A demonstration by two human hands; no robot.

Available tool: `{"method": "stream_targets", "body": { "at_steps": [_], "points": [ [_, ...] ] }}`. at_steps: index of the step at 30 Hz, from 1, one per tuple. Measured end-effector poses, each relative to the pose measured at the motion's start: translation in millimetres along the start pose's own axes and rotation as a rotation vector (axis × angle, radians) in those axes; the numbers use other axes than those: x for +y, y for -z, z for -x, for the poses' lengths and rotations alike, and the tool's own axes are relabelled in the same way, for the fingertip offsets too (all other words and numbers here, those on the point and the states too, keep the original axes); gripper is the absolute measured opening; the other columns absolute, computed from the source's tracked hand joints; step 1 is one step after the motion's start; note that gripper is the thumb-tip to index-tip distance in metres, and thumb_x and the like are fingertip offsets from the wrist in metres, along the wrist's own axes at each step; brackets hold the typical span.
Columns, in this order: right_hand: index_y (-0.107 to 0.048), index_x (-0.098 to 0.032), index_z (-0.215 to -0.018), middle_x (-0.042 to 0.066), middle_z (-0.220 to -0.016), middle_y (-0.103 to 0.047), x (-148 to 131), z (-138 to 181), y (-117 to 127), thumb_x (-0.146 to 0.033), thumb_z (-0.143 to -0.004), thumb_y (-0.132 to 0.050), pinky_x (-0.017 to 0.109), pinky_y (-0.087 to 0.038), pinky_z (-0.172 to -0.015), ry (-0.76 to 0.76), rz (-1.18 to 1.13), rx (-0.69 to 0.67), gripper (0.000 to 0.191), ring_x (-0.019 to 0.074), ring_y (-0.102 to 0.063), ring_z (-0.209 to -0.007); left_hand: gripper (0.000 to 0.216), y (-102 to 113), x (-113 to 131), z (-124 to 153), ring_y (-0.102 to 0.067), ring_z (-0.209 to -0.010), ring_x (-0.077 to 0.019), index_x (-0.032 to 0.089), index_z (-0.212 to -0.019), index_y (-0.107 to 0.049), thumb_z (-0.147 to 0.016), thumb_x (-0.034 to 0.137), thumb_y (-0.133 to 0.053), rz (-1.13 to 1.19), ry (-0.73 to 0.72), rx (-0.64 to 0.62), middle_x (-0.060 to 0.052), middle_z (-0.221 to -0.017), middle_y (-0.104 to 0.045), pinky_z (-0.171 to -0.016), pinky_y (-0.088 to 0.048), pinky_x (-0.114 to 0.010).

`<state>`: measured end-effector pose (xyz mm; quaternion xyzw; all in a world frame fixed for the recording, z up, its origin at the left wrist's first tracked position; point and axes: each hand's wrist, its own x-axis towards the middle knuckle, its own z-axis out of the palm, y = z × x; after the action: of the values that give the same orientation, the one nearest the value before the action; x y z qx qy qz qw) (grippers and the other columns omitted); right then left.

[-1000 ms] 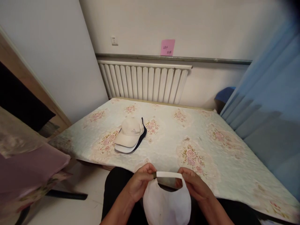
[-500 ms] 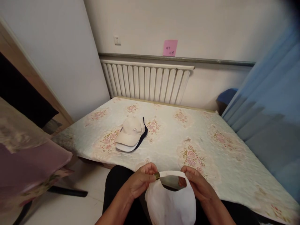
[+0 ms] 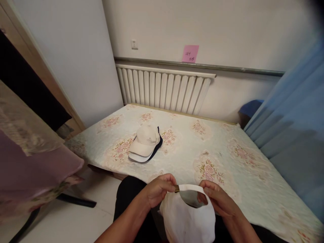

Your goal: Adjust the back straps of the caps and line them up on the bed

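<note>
A white cap (image 3: 187,217) hangs over my lap, back side up, its rear strap stretched between my hands. My left hand (image 3: 159,189) is closed in a pinch on the strap's left end, where a small brass buckle shows. My right hand (image 3: 219,200) is closed on the strap's right end and the cap's rim. Farther off, on the floral mattress (image 3: 202,148), lies a stack of caps (image 3: 145,145): a beige one on top, a white one and a dark navy one under it.
A white radiator (image 3: 164,89) runs along the back wall under a pink sticky note (image 3: 190,54). Blue curtain (image 3: 296,125) hangs at the right. A wooden panel and pink and floral bedding (image 3: 32,168) stand at the left. White floor shows below the mattress edge.
The view has drifted left, so everything sits a little farther right in the picture. Both hands keep the same hold on the cap's strap.
</note>
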<state>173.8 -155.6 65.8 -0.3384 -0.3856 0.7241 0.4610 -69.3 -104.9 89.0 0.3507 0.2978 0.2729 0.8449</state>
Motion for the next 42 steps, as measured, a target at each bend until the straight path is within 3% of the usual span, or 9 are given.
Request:
{"method": "stream_targets", "body": {
  "at_steps": [11,20,32,42],
  "points": [
    [-0.060,-0.015,-0.070,-0.001,-0.055,-0.053,13,3,13,-0.032,-0.078,-0.065,0.027,-0.032,-0.057,0.011,-0.113,0.031,0.020,0.0111,-0.045,-0.054,0.019,-21,14,-7,-0.049,-0.050,-0.0103,0.015,-0.065,-0.060,-0.048,0.010,-0.066,-0.111,0.059,0.094,0.001,-0.056,-0.058,-0.050,-0.033,-0.023],
    [-0.060,-0.015,-0.069,0.000,-0.056,-0.053,12,7,13,-0.034,-0.078,-0.065,0.027,-0.031,-0.056,0.002,-0.107,0.037,0.022,0.0109,-0.044,-0.053,0.019,-19,9,-7,-0.047,-0.046,-0.0096,0.015,-0.065,-0.060,-0.048,0.008,-0.062,-0.131,0.028,0.094,0.002,-0.054,-0.057,-0.047,-0.031,-0.022],
    [-0.061,-0.013,-0.072,0.001,-0.057,-0.058,7,5,-1,-0.036,-0.073,-0.069,0.024,-0.029,-0.051,0.007,-0.069,0.004,0.024,0.0106,-0.047,-0.053,0.024,-18,23,1,-0.053,-0.055,-0.0087,0.012,-0.083,-0.063,-0.060,0.011,-0.071,-0.007,-0.074,-0.092,-0.001,-0.068,-0.059,-0.056,-0.037,-0.022],
    [-0.059,-0.015,-0.072,0.001,-0.056,-0.060,-14,-5,-9,-0.029,-0.074,-0.071,0.022,-0.034,-0.050,0.093,-0.235,0.082,0.018,0.0096,-0.051,-0.049,0.031,5,30,-12,-0.055,-0.060,-0.0085,0.011,-0.091,-0.067,-0.062,0.019,-0.076,-0.153,0.037,-0.173,-0.001,-0.070,-0.061,-0.062,-0.041,-0.021]
  ]
}}
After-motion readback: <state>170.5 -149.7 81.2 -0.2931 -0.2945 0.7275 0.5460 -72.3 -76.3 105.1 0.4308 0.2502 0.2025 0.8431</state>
